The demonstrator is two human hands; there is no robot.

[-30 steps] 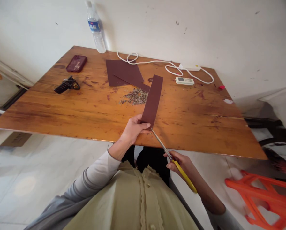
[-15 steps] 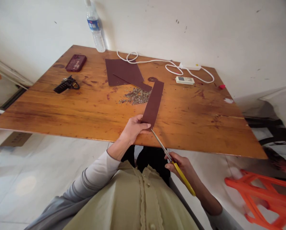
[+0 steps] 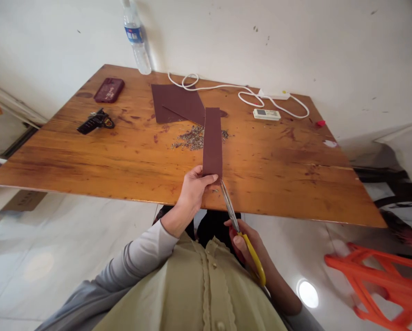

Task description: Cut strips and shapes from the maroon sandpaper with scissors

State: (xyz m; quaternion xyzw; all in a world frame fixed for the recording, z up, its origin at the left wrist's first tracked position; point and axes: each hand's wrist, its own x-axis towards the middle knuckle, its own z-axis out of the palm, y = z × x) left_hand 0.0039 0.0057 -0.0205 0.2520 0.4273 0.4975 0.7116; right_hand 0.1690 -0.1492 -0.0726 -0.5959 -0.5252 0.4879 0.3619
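My left hand [image 3: 194,191] pinches the near end of a dark maroon strip [image 3: 212,142], thumb on top. The strip, paper or thin card by its look, points away from me over the table. In my right hand [image 3: 249,241] is a pair of scissors [image 3: 252,257] with yellow and red handles. Its blade tips are at the strip's near right corner, by my left thumb. Behind the strip lies a loose pile of small greyish-brown clippings [image 3: 192,138], partly hidden by it. Farther back, maroon sheets [image 3: 173,101] overlap on the table.
On the wooden table [image 3: 140,170] are a black claw clip [image 3: 95,121], a maroon phone case [image 3: 109,90], a plastic bottle [image 3: 139,46], a white remote [image 3: 266,114] and a white power strip [image 3: 275,94] with its cord. An orange stool [image 3: 381,280] stands at right.
The strip has swung from leaning right to pointing nearly straight away from me. My right hand with the scissors has shifted left, and the scissors are turned more upright, showing the red handle.
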